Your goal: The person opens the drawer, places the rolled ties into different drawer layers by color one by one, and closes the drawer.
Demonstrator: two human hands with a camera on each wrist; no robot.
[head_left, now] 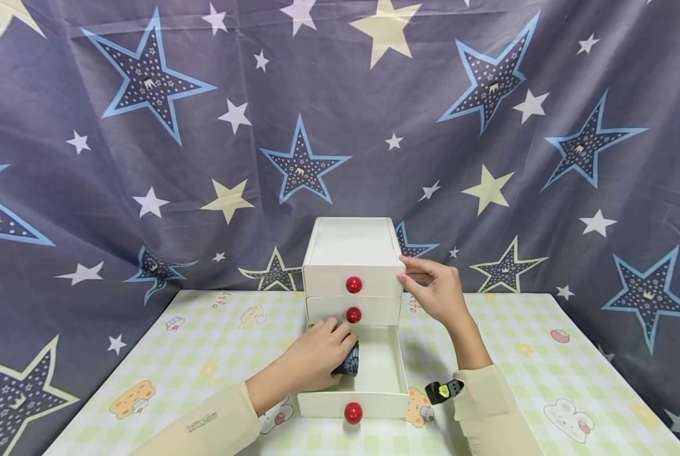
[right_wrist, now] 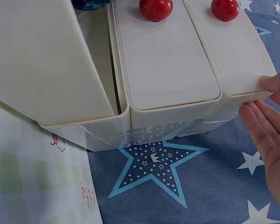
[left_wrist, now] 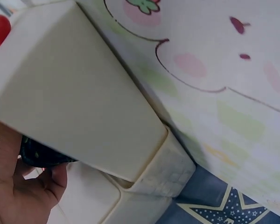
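A small white drawer cabinet [head_left: 352,240] with red knobs stands on the table, its bottom drawer [head_left: 393,361] pulled out. My left hand [head_left: 319,354] reaches over the left side of that drawer and grips a dark blue, patterned, rounded object [head_left: 349,360]. Fingers cover much of this object, so its kind is unclear; the left wrist view shows its dark end [left_wrist: 42,153] beside the drawer wall. At the cabinet's upper right corner, my right hand [head_left: 436,288] holds the edge, thumb on the front and fingers along the side, as the right wrist view shows.
The upper two drawers, with red knobs [head_left: 353,284], are closed. A green-checked cloth [head_left: 522,380] with cartoon prints covers the table. Behind the cabinet hangs a grey-blue star curtain [head_left: 351,95]. A black strap with a yellow mark [head_left: 444,391] sits at the right sleeve.
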